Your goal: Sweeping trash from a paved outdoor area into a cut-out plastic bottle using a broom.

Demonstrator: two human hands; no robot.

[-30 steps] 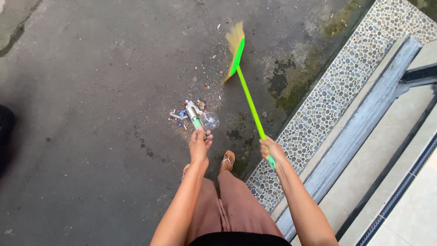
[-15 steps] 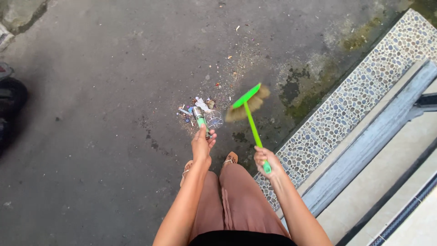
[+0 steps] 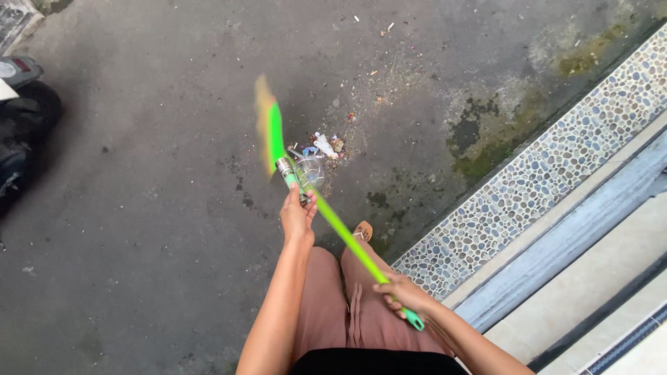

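Broom [image 3: 326, 215] swung left, handle diagonal, head up-left, right hand [image 3: 403, 295] gripping

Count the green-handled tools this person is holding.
2. A long green broom in the right hand, its blurred bristle head swung to the left of the litter pile; a short green-and-silver handle in the left hand, its lower end hidden.

Green broom [image 3: 326, 215] tilted, blurred; green-handled dustpan [image 3: 290, 175] beside litter.
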